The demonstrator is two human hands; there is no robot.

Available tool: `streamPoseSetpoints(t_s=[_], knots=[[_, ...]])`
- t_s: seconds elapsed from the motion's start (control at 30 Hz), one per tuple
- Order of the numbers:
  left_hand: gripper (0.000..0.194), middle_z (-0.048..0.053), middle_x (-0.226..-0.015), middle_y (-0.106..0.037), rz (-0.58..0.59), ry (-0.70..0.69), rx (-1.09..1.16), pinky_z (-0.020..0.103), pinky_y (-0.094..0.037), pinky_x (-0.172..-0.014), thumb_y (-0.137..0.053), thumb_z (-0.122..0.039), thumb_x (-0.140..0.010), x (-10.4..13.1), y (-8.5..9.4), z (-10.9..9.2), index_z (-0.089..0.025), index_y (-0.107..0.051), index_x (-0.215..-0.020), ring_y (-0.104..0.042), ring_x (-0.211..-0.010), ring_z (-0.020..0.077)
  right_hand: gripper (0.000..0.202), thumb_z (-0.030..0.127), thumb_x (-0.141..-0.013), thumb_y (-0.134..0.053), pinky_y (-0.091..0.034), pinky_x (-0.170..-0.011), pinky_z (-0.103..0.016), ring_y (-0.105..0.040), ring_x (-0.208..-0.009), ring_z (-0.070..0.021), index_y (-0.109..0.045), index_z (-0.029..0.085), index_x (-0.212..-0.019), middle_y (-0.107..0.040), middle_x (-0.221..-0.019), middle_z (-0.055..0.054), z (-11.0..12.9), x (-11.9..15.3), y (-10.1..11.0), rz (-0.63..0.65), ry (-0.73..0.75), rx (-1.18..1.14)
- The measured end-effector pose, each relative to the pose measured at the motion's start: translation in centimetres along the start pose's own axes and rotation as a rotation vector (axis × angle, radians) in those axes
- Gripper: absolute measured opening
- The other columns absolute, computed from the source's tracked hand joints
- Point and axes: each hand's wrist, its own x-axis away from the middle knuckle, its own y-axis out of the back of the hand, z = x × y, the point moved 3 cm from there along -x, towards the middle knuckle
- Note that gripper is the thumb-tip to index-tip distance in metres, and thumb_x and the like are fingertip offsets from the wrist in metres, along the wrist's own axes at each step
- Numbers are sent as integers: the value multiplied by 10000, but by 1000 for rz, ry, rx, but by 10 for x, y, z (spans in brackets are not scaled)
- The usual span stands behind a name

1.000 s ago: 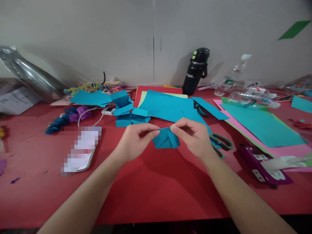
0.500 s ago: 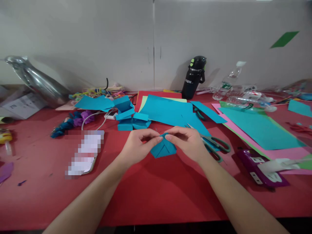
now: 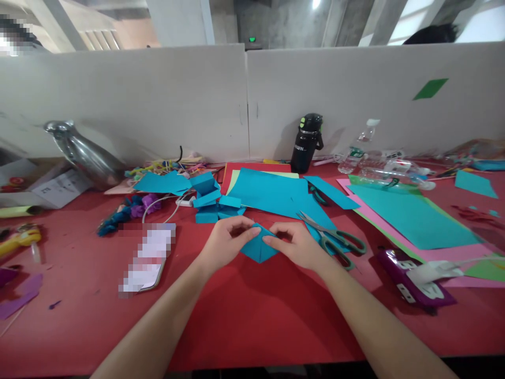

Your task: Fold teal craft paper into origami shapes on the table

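Observation:
Between my two hands is a small folded piece of blue paper (image 3: 259,249), its pointed corner toward me and a crease down its middle. My left hand (image 3: 225,239) pinches its left side between thumb and fingers. On the other side, the thumb and fingers of my right hand (image 3: 298,241) are closed on the paper's right edge. Scissors (image 3: 335,235) with green-grey handles lie just right of my right hand, blades partly over a large blue sheet (image 3: 272,190). Folded blue paper pieces (image 3: 215,202) sit beyond my left hand.
A phone (image 3: 152,258) lies left of my forearm. At right are a purple power strip (image 3: 414,281) with a white plug and stacked coloured sheets (image 3: 414,218). A black bottle (image 3: 306,143), clear plastic bottles (image 3: 359,147) and a metal jug (image 3: 84,155) stand along the white partition (image 3: 158,100).
The folded paper has changed from a flat-bottomed shape to one with a point toward me. My fingers have spread slightly apart along it. The view has tilted up, showing the space beyond the partition.

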Motion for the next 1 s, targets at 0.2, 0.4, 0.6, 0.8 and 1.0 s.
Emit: streamPoseSetpoints(t_s=[0.2, 0.4, 0.6, 0.8, 1.0], knots=[[278, 8, -716, -625, -242, 4, 39, 229, -453, -580, -716, -421, -861, -5, 12, 9, -152, -664, -815, -552, -652, 123, 257, 457, -855, -715, -469, -693, -291, -574, -738, -161, -685, 203, -825, -652, -796, -11, -11, -3, 1, -136, -65, -107], [287, -15, -708, -606, -152, 106, 115, 231, -463, -601, -725, -425, -857, -5, 14, 8, -161, -612, -857, -567, -649, 115, 264, 473, -845, -722, -499, -702, -302, -590, -732, -161, -692, 211, -828, -661, -787, -8, -14, -3, 9, -255, -80, -200], [228, 17, -815, -673, 264, 189, 52, 292, -561, -734, -675, -387, -903, 2, -2, 4, -164, -641, -867, -691, -790, 167, 258, 462, -843, -721, -525, -664, -313, -616, -700, -163, -706, 205, -838, -685, -777, -18, -14, -2, 11, -228, -108, -289], [254, 19, -775, -675, 224, 168, 14, 285, -565, -633, -600, -412, -954, 1, -8, 9, -162, -640, -943, -711, -677, 166, 369, 415, -870, -711, -565, -730, -313, -669, -844, -179, -695, 272, -1210, -723, -996, -33, -11, 0, 13, -346, -14, -104], [416, 46, -956, -706, 59, 78, 100, 324, -611, -722, -582, -345, -972, -2, -9, 8, -210, -467, -1348, -739, -812, 196, 361, 353, -941, -631, -581, -934, -370, -680, -1127, -231, -652, 275, -1293, -708, -1251, -64, -11, 2, 11, -433, 171, 83]])
